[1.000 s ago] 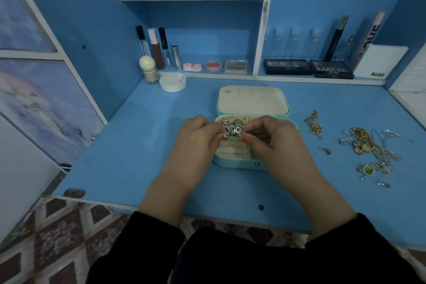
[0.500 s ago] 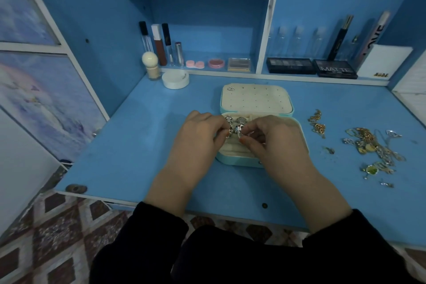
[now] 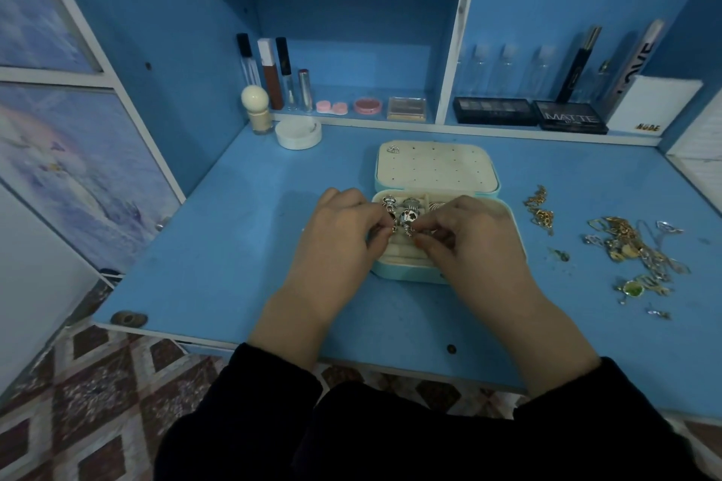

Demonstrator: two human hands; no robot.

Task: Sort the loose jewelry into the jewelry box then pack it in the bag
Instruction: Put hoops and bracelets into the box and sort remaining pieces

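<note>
A silver charm bracelet of chunky beads (image 3: pixel 404 217) is held between two hands just above the open mint-green jewelry box with cream lining (image 3: pixel 437 168), which sits mid-desk on the blue wooden desk (image 3: pixel 234 246). The left hand (image 3: pixel 340 230) pinches one end with curled fingers; the right hand (image 3: pixel 469 238) pinches the other. A small silver piece (image 3: pixel 394 149) sits at the lid's far-left corner. A tangle of loose gold and silver jewelry (image 3: pixel 633 246) lies near the desk's right edge, with a short gold chain (image 3: pixel 541 209) between it and the box.
</note>
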